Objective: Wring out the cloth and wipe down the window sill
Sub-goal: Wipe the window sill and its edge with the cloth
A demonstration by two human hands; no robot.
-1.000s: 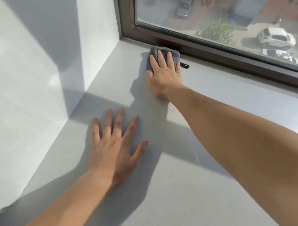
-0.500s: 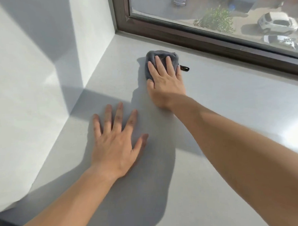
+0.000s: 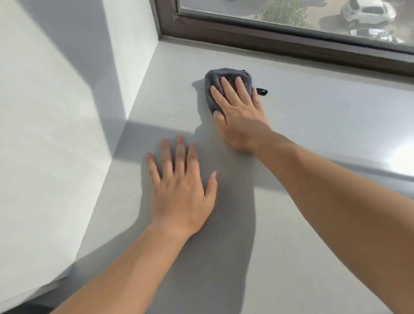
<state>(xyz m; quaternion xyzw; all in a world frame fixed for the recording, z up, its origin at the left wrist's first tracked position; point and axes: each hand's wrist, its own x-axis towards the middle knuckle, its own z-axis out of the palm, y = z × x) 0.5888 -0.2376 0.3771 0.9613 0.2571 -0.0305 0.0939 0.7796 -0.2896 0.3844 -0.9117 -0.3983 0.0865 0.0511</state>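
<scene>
Where the smooth, matte grey window sill (image 3: 318, 134) meets the dark brown window frame (image 3: 291, 40), sunlight falls in angular patches. Nearer than the frame, the right hand (image 3: 241, 115) presses flat, fingers extended, on a bunched, fuzzy grey cloth (image 3: 224, 75). Nearer still, the left hand (image 3: 181, 188) lies flat, splayed, holding nothing. A small black loop (image 3: 262, 91) protrudes from the cloth.

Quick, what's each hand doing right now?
Left hand: open, fingers spread flat on the window sill, holding nothing.
Right hand: open and flat, pressing the grey cloth down on the sill.
</scene>
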